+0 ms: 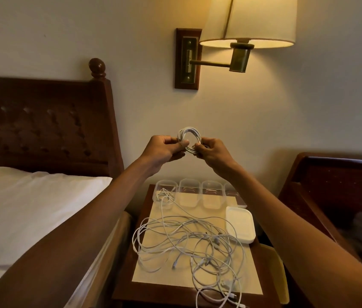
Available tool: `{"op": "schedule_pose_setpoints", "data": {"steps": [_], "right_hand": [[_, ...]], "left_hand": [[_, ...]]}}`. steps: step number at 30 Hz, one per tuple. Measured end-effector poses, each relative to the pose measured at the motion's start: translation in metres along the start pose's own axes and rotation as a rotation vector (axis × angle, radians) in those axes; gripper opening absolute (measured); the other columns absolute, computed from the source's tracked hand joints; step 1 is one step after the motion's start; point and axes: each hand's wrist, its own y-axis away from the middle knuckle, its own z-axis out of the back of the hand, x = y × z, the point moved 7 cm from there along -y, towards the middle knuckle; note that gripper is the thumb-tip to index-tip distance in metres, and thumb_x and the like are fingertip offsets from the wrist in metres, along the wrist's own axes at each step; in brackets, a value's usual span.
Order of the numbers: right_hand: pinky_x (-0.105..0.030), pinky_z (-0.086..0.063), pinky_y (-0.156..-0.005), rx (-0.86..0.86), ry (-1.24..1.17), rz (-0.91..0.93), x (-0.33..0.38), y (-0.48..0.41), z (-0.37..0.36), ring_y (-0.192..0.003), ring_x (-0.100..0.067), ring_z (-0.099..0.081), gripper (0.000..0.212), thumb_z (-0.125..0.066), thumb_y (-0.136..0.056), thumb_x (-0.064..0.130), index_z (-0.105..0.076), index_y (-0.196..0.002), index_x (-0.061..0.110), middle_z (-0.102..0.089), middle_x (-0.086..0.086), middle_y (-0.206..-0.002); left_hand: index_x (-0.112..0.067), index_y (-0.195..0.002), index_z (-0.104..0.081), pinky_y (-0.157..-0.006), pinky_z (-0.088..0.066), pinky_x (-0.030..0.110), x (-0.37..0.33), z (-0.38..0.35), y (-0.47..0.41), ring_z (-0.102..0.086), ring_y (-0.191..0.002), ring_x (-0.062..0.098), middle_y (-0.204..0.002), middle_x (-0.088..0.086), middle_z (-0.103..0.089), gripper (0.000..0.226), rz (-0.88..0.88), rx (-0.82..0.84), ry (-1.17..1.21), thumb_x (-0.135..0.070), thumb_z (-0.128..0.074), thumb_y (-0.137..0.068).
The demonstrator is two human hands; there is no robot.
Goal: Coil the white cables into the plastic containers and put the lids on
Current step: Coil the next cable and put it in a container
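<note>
Loose cables [189, 241]: tangled on worktop [171, 283], well below both grips.
Left grip [164, 150]: pinching coiled cable [185, 130].
Right grip [212, 152]: pinching its opposite side.

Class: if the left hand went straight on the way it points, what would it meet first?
The left hand points rightward: probably the right hand, across the coiled cable both pinch.

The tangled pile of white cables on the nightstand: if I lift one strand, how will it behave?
Probably floppy: the tangled cables lie in loose, sagging loops. Strands cross many times, so pulling one likely drags others along. Some loops hang past the front edge of the nightstand, so a push could slide them off.
</note>
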Motion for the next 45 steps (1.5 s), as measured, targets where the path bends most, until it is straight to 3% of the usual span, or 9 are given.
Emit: {"op": "schedule_pose_setpoints", "data": {"steps": [6,11,15,20,24,28,34,39,45], "right_hand": [[-0.019,-0.045,-0.062,0.034,0.118,-0.122,-0.061,-0.021,-0.008,-0.067,-0.011,-0.052,0.023,-0.052,-0.100,0.013,-0.066,-0.107,-0.004,-0.059,-0.007,-0.078],[-0.026,-0.047,-0.065,0.060,0.214,-0.227,-0.128,-0.051,-0.024,-0.071,-0.016,-0.059,0.020,-0.061,-0.095,0.016,-0.071,-0.101,0.000,-0.067,-0.010,-0.080],[-0.030,-0.049,-0.065,0.036,0.276,-0.311,-0.182,-0.077,-0.035,-0.070,-0.016,-0.060,0.020,-0.064,-0.093,0.018,-0.073,-0.098,0.002,-0.071,-0.014,-0.085],[-0.043,-0.054,-0.072,-0.032,0.334,-0.410,-0.239,-0.100,-0.039,-0.073,-0.023,-0.061,0.021,-0.066,-0.092,0.019,-0.074,-0.096,0.001,-0.072,-0.019,-0.089],[-0.049,-0.056,-0.081,-0.028,0.338,-0.432,-0.263,-0.107,-0.042,-0.084,-0.034,-0.068,0.017,-0.068,-0.090,0.017,-0.075,-0.095,0.002,-0.073,-0.020,-0.090],[-0.050,-0.057,-0.084,-0.032,0.311,-0.444,-0.269,-0.108,-0.043,-0.092,-0.036,-0.068,0.016,-0.067,-0.091,0.016,-0.074,-0.099,0.003,-0.073,-0.018,-0.093],[-0.048,-0.056,-0.082,-0.048,0.266,-0.404,-0.255,-0.102,-0.032,-0.084,-0.032,-0.068,0.017,-0.066,-0.091,0.019,-0.074,-0.098,0.006,-0.073,-0.015,-0.090],[-0.036,-0.049,-0.073,-0.197,0.198,-0.320,-0.224,-0.093,-0.011,-0.079,-0.022,-0.060,0.019,-0.058,-0.097,0.019,-0.071,-0.102,0.006,-0.068,-0.012,-0.089],[-0.035,-0.052,-0.074,-0.074,0.208,-0.312,-0.206,-0.086,-0.028,-0.079,-0.021,-0.062,0.020,-0.061,-0.096,0.018,-0.072,-0.105,0.004,-0.070,-0.013,-0.091]], "left_hand": [[-0.012,-0.105,-0.072,-0.072,-0.058,0.029,0.058,0.057,-0.024,-0.069,-0.079,0.016,-0.096,0.008,-0.073,0.026,0.035,-0.152,-0.177,-0.031,-0.073,-0.088],[-0.021,-0.082,-0.070,-0.063,-0.054,0.032,0.156,0.095,-0.053,-0.064,-0.068,0.017,-0.086,0.012,-0.072,0.011,0.202,-0.249,-0.381,-0.022,-0.068,-0.092],[-0.019,-0.081,-0.076,-0.079,-0.059,0.038,0.215,0.091,-0.080,-0.069,-0.079,0.022,-0.082,0.003,-0.073,0.008,0.236,-0.183,-0.578,-0.025,-0.075,-0.087],[-0.007,-0.087,-0.077,-0.078,-0.056,0.039,0.262,0.071,-0.112,-0.070,-0.084,0.029,-0.090,0.015,-0.075,0.030,0.366,-0.149,-0.749,-0.036,-0.078,-0.082],[-0.015,-0.118,-0.068,-0.086,-0.054,0.036,0.289,0.061,-0.122,-0.064,-0.108,0.029,-0.121,0.008,-0.068,0.062,0.449,-0.111,-0.787,-0.045,-0.087,-0.067],[-0.009,-0.131,-0.058,-0.093,-0.054,0.038,0.306,0.057,-0.122,-0.062,-0.113,0.028,-0.127,0.009,-0.064,0.079,0.546,-0.129,-0.722,-0.031,-0.093,-0.063],[-0.006,-0.098,-0.074,-0.073,-0.053,0.029,0.300,0.064,-0.122,-0.068,-0.086,0.021,-0.099,0.005,-0.073,0.037,0.507,-0.211,-0.599,-0.029,-0.088,-0.072],[-0.006,-0.089,-0.078,-0.055,-0.043,0.019,0.268,0.054,-0.096,-0.058,-0.069,0.010,-0.081,0.003,-0.074,0.018,0.395,-0.049,-0.451,-0.024,-0.075,-0.087],[-0.010,-0.101,-0.077,-0.055,-0.040,0.022,0.282,0.054,-0.045,-0.055,-0.076,0.012,-0.083,-0.003,-0.074,0.022,0.714,0.362,-0.655,-0.028,-0.068,-0.093]]}}
